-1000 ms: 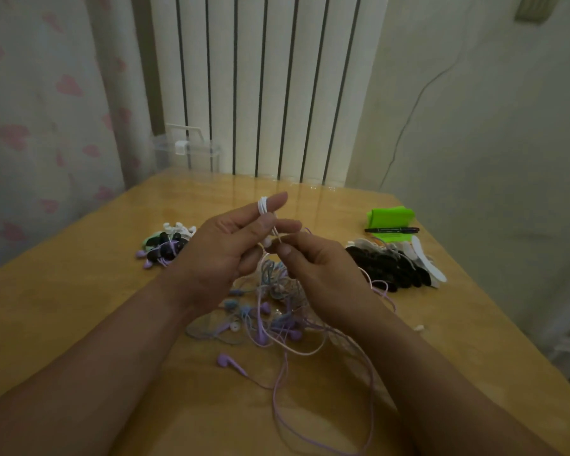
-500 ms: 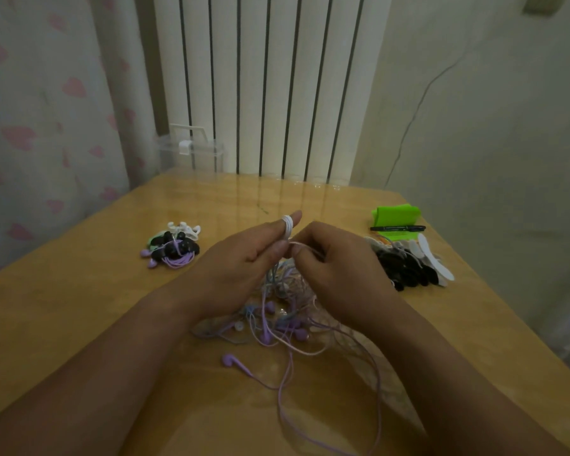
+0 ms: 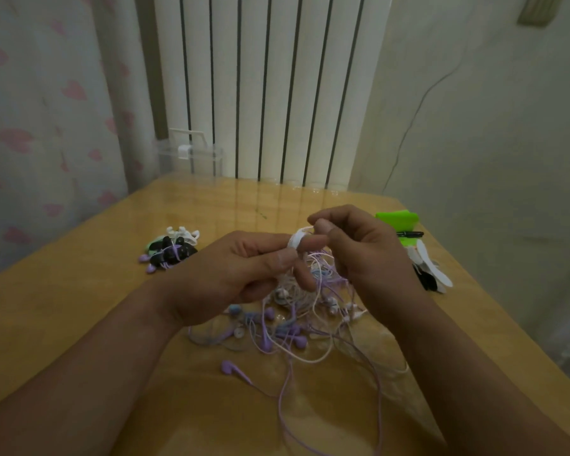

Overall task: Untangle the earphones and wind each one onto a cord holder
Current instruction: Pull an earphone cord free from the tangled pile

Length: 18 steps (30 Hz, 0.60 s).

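Toward the near edge of the table (image 3: 79,311), a loose purple earbud (image 3: 228,367) lay before the tangle of earphones (image 3: 297,327). Above the tangle, the left hand (image 3: 231,278) held a white cord (image 3: 296,240) coiled round its forefinger. The right hand (image 3: 366,255), level with that coil half a second earlier, had risen above it, pinching the cord, probably laying on another turn. Farther off, wound earphones (image 3: 170,253) sat toward the left edge.

cord holders (image 3: 432,270): partly behind right hand (image 3: 371,258) | purple cable (image 3: 279,403): cut off below
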{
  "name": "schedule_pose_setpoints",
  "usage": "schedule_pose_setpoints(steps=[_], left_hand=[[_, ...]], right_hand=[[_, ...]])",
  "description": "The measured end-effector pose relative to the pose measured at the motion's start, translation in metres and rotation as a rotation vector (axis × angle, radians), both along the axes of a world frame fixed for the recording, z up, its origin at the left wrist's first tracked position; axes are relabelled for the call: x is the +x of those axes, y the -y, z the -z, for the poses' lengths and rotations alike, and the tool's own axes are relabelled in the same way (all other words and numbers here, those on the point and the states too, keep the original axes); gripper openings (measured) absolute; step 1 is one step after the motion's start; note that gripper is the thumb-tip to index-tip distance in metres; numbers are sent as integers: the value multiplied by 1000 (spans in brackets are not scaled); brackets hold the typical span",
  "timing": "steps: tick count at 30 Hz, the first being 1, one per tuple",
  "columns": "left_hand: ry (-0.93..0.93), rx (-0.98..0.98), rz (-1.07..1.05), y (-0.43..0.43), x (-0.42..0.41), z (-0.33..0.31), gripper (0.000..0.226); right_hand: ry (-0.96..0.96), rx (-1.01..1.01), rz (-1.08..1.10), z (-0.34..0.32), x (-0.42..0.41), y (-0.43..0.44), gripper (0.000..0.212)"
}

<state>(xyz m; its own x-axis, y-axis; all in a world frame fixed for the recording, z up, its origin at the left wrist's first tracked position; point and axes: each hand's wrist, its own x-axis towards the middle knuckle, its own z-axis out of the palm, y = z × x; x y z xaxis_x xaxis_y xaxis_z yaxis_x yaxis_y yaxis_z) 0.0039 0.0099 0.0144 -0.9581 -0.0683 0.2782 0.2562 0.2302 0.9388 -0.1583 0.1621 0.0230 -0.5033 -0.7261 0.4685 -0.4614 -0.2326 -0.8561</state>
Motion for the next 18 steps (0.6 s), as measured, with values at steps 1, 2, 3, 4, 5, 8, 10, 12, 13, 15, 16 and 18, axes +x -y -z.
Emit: schedule_pose_setpoints(steps=[1,2,3,4,5,8,10,12,13,15,16,18], left_hand=[[-24,57,8,0,0,1,38],[-53,128,-6,1,-1,1,39],[-78,202,-39,2,-2,2,39],[-98,260,-86,2,-3,2,40],[-116,286,-149,3,-3,2,42],[-153,244,-340,6,-4,1,42],[-151,148,-410,4,-5,2,41],[-132,41,-458,0,-6,3,40],[-117,-9,-482,-2,-7,4,40],[-93,-138,-546,-1,-9,8,38],[-80,-214,-563,0,-10,11,37],[-36,-348,-550,2,-10,14,37]], right_hand=[[-18,27,17,3,1,2,15],[-52,72,39,6,2,5,16],[-102,128,61,11,5,8,16],[-167,182,80,16,8,11,17],[-234,227,84,20,11,14,17],[-359,309,38,25,20,17,22],[-369,310,41,25,23,17,24],[-394,302,58,24,24,16,23],[-413,303,64,24,24,15,23],[-445,308,76,23,22,15,21],[-456,307,89,23,21,14,21],[-458,286,121,22,22,13,17]])
